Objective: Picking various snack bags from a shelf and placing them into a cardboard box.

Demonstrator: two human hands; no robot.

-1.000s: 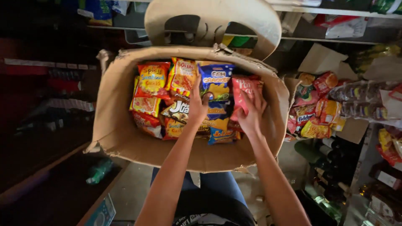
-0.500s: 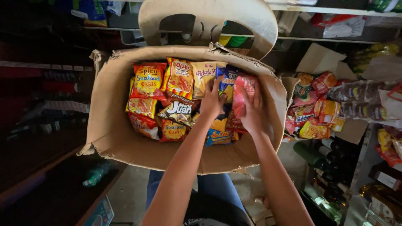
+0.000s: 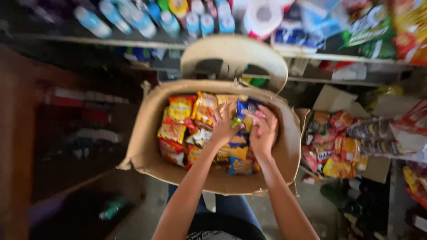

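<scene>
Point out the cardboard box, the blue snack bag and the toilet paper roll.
cardboard box (image 3: pixel 147 146), head view, left wall.
blue snack bag (image 3: pixel 247 108), head view, upper part by the fingers.
toilet paper roll (image 3: pixel 263 17), head view, its end face.

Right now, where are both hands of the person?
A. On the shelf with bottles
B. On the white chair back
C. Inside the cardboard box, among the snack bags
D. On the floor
C: the left hand and right hand reach into the cardboard box, touching the snack bags.

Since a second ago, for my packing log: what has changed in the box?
Both hands moved toward the box's far side: left hand and right hand now pinch a blue snack packet between them. The cardboard box and the orange packets stayed put.
</scene>
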